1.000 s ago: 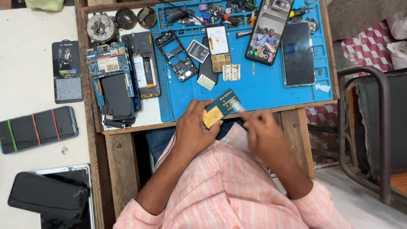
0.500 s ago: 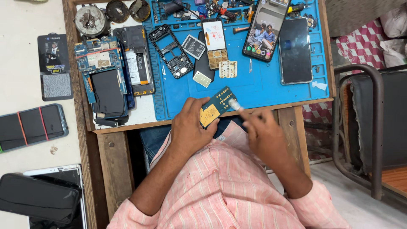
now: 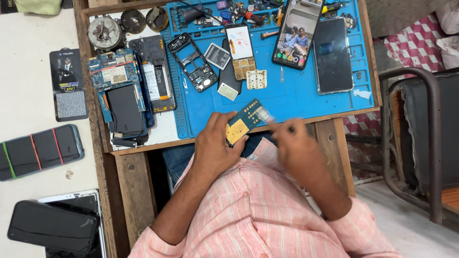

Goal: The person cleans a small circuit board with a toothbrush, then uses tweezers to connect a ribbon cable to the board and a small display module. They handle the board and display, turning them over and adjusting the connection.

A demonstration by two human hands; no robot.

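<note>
My left hand [image 3: 216, 143] holds a small green and gold phone circuit board [image 3: 245, 121] tilted over the near edge of the blue work mat [image 3: 306, 98]. My right hand [image 3: 295, 143] is blurred beside it and presses a small pale tool or brush [image 3: 264, 114] against the board's right end. Both forearms are in pink striped sleeves.
On the mat lie a phone frame [image 3: 192, 62], a battery [image 3: 217, 56], a keypad phone [image 3: 240, 51], a lit smartphone [image 3: 297, 36], a dark smartphone [image 3: 333, 55]. An opened phone [image 3: 123, 102] sits left. Phones [image 3: 40, 152] lie on the white surface. A metal chair [image 3: 416, 143] stands right.
The camera view shifted slightly, so the bench sits further right in frame. My right hand keeps moving at the board's end and is now more blurred; my left hand still holds the board.
</note>
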